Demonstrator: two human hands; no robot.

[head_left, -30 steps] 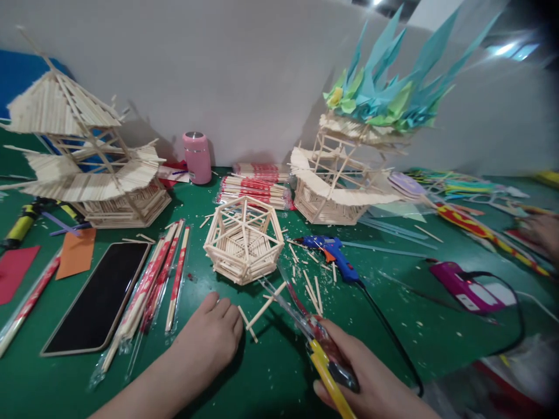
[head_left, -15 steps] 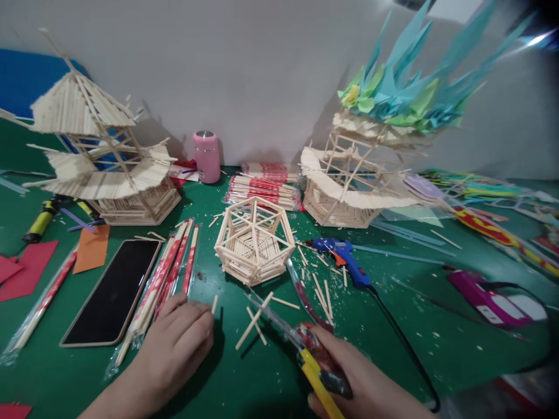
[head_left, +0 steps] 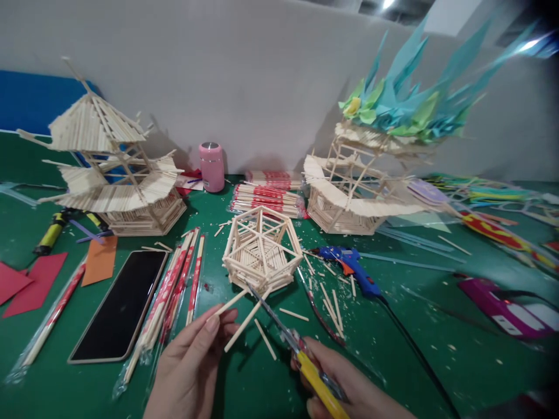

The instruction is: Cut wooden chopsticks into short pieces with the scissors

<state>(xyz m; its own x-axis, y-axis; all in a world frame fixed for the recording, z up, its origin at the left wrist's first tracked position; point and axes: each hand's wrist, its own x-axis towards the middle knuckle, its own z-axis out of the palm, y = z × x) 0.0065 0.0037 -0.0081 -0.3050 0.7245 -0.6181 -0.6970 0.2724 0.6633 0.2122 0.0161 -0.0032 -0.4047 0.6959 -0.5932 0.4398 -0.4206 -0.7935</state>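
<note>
Wooden thin stick (head_left: 229, 302) pinched in left hand (head_left: 192, 364), raised off green table (head_left: 414, 331) near its front edge | right hand (head_left: 349, 390) clamped on yellow-handled scissors (head_left: 288, 334), blades angled toward stick | hexagonal stick basket (head_left: 262, 249) just beyond

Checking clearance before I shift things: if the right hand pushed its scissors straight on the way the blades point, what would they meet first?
Probably the hexagonal stick basket: the right hand aims the scissors up-left at its near wall, tips seemingly almost touching; depth is unclear.
</note>
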